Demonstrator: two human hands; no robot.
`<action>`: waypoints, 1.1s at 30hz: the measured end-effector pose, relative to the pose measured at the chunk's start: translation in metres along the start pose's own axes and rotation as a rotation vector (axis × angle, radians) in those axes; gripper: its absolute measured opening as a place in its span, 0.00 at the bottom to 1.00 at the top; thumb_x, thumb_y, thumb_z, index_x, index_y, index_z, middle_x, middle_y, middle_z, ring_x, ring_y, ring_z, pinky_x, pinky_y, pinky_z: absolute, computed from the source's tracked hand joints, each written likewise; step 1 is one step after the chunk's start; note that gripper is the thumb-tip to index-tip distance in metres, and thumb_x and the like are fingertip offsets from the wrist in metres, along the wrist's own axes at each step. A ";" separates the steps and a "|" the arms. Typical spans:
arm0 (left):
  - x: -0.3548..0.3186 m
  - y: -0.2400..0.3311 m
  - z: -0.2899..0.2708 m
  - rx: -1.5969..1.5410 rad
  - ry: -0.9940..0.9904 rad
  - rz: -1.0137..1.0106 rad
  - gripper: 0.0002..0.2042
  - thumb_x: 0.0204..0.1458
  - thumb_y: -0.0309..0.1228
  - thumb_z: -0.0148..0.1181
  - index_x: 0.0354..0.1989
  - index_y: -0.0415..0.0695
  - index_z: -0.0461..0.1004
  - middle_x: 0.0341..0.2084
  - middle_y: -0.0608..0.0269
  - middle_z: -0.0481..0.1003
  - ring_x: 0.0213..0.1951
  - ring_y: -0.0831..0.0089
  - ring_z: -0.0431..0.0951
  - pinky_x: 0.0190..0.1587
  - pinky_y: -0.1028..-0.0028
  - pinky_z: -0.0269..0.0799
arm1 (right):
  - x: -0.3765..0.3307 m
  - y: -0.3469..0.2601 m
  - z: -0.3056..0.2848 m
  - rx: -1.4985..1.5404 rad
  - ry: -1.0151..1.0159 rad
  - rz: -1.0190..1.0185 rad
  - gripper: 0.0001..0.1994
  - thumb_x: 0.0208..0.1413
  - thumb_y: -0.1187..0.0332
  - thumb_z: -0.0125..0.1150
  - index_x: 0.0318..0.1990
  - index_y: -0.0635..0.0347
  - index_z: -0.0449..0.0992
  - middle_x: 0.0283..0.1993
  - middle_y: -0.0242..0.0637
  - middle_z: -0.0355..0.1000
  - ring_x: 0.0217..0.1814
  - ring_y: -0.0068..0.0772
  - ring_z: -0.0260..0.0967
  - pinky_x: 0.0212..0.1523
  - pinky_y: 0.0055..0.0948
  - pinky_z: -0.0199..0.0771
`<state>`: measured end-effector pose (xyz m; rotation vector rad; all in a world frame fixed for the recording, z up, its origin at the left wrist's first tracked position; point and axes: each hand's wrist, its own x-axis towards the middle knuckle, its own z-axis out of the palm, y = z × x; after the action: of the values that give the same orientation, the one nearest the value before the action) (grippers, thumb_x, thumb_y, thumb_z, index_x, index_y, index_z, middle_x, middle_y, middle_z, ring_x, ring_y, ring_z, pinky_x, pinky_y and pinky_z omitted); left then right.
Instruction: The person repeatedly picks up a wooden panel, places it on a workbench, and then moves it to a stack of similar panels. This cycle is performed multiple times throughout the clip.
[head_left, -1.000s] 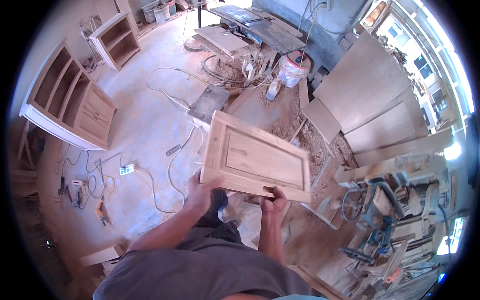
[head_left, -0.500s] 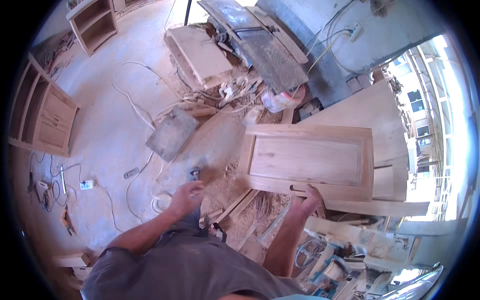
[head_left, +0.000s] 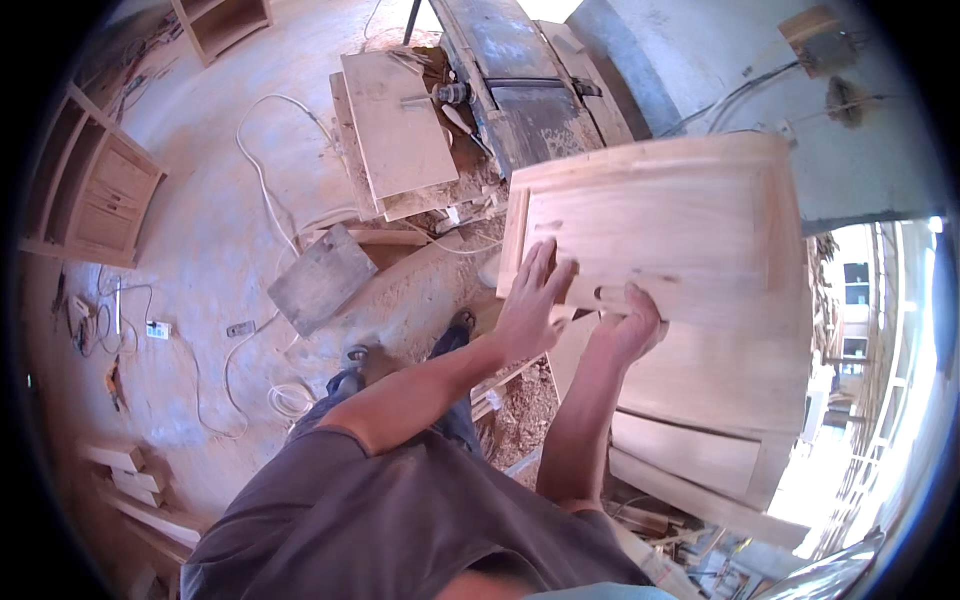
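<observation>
A pale wooden cabinet door [head_left: 650, 215] with a raised frame and a recessed panel is tilted up in front of me, on the right. My right hand [head_left: 630, 325] grips its near edge, fingers curled round the rail beside a dark slot. Over the door's near left corner, my left hand [head_left: 530, 305] has its fingers stretched out toward the recessed panel. Whether those fingertips touch the wood I cannot tell. Behind and below the door, a large plain wooden board [head_left: 720, 370] leans, partly covered by it.
A dusty machine table [head_left: 545, 115] stands ahead, beside stacked boards [head_left: 400, 130] with a power tool [head_left: 452, 93]. A grey board [head_left: 322, 280] and cables [head_left: 265, 190] lie on the floor. At the left is a wooden cabinet [head_left: 105, 190]; wood offcuts [head_left: 130, 470] lie nearer me.
The door has been raised and tilted, its far edge now higher. My left hand has moved right, from beside my body to the door. My right hand keeps its grip.
</observation>
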<state>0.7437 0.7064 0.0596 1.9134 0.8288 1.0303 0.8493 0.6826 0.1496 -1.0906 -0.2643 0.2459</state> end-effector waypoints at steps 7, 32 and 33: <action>0.140 -0.056 0.084 0.136 0.310 -0.110 0.43 0.46 0.32 0.68 0.69 0.36 0.50 0.70 0.33 0.41 0.71 0.37 0.42 0.71 0.51 0.43 | 0.111 0.053 0.076 -0.101 -0.267 0.069 0.24 0.36 0.88 0.59 0.47 0.74 0.73 0.46 0.45 0.73 0.45 0.39 0.74 0.48 0.34 0.77; 0.291 -0.180 0.124 0.071 0.678 -0.146 0.32 0.59 0.35 0.53 0.71 0.45 0.51 0.71 0.37 0.42 0.72 0.38 0.42 0.70 0.47 0.42 | 0.213 0.222 0.154 -0.307 -0.703 0.069 0.37 0.46 0.90 0.61 0.65 0.72 0.53 0.60 0.52 0.62 0.57 0.39 0.69 0.56 0.36 0.75; 0.292 -0.182 0.124 0.070 0.677 -0.152 0.31 0.59 0.35 0.52 0.71 0.45 0.51 0.72 0.38 0.42 0.72 0.38 0.42 0.70 0.47 0.42 | 0.214 0.223 0.156 -0.309 -0.707 0.101 0.38 0.46 0.89 0.61 0.66 0.72 0.51 0.61 0.52 0.61 0.58 0.38 0.67 0.57 0.36 0.74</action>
<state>0.9536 0.9889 -0.0381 1.5213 1.3731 1.5961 0.9845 0.9805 0.0376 -1.2940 -0.9019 0.6996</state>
